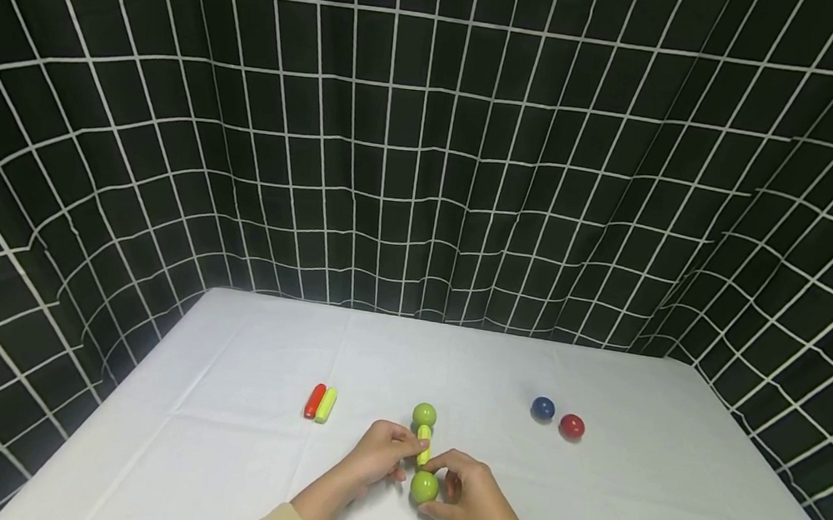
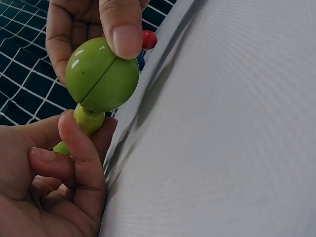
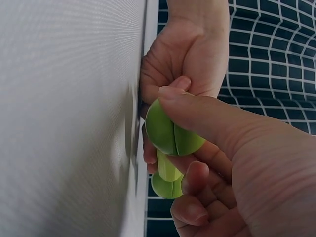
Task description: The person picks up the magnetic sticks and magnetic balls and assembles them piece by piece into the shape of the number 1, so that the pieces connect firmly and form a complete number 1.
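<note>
A short yellow bar (image 1: 425,435) lies between two glossy green balls, the three in line like a toy dumbbell. My left hand (image 1: 376,459) pinches the bar between thumb and fingers. With thumb and fingers on either side, my right hand (image 1: 476,500) grips the near green ball (image 1: 424,488), which has a seam across it in the left wrist view. The bar's end meets this ball there. At the bar's other end sits the far green ball (image 1: 424,414), with no fingers on it; in the right wrist view, the far ball (image 3: 165,187) is partly hidden behind the bar.
To the left, a red bar (image 1: 315,401) and another yellow bar (image 1: 326,405) lie side by side on the white-covered table (image 1: 231,460). A blue ball (image 1: 543,409) and a red ball (image 1: 572,427) rest to the right. A dark gridded curtain (image 1: 402,175) surrounds the table's back and sides.
</note>
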{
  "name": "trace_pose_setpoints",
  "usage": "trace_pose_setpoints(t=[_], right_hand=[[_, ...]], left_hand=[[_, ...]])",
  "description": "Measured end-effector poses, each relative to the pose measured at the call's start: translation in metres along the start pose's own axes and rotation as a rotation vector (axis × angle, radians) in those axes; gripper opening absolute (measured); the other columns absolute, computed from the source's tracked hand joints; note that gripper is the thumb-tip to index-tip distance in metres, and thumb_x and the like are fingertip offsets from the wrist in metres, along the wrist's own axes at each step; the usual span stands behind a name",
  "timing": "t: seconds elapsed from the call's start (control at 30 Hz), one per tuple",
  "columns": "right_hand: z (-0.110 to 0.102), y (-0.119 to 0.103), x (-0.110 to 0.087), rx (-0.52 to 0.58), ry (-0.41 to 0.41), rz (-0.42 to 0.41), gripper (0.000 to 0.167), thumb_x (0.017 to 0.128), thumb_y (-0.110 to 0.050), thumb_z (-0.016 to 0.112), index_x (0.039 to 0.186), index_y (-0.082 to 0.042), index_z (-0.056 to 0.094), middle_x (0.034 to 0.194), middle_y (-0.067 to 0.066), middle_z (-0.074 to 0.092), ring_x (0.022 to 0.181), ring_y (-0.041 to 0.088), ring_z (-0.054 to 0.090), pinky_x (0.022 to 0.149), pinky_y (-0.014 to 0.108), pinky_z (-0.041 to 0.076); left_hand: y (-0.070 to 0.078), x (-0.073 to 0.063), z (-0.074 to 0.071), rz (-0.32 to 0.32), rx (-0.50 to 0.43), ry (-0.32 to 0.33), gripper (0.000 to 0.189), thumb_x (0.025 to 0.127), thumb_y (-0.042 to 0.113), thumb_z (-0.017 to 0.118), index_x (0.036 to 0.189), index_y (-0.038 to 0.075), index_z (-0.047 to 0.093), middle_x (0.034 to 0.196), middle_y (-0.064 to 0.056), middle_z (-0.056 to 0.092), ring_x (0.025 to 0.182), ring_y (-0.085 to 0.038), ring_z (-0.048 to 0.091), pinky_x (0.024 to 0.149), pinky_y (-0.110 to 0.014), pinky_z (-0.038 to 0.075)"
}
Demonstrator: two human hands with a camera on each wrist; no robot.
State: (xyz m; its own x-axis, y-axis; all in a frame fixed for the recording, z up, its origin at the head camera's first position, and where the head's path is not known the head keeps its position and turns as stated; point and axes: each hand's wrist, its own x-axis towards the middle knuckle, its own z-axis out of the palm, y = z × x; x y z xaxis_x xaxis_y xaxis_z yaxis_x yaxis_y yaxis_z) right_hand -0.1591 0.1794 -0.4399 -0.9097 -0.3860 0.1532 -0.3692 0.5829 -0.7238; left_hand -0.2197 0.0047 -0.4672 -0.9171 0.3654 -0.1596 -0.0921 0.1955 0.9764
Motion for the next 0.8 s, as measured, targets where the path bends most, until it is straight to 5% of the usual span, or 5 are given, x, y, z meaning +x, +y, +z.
trace_pose_setpoints(t=[0.4,0.8], right_hand=[[0.0007,-0.0015,-0.0002,-0.076,0.019,-0.077,0.036,0.068,-0.01,0.079,0.1,-0.011,0.064,0.095,-0.004,0.062,0.07,-0.001,0.047,0.062,0.016,0.046],[0.0006,-0.0025,-0.0002,-0.108,0.045,-0.084,0.035,0.068,-0.009,0.079,0.1,-0.009,0.064,0.094,-0.004,0.061,0.071,0.0,0.048,0.061,0.015,0.046]], left_hand=[[0.0003,-0.0007,0.0006,0.01,0.007,-0.004,0.032,0.088,0.031,0.062,0.092,0.0,0.067,0.082,0.0,0.059,0.045,-0.001,0.042,0.045,-0.011,0.042],[0.0033,-0.0033,0.0003,0.027,-0.007,-0.019,0.031,0.087,0.03,0.064,0.09,0.0,0.068,0.081,0.0,0.061,0.044,-0.001,0.042,0.044,-0.011,0.042]])
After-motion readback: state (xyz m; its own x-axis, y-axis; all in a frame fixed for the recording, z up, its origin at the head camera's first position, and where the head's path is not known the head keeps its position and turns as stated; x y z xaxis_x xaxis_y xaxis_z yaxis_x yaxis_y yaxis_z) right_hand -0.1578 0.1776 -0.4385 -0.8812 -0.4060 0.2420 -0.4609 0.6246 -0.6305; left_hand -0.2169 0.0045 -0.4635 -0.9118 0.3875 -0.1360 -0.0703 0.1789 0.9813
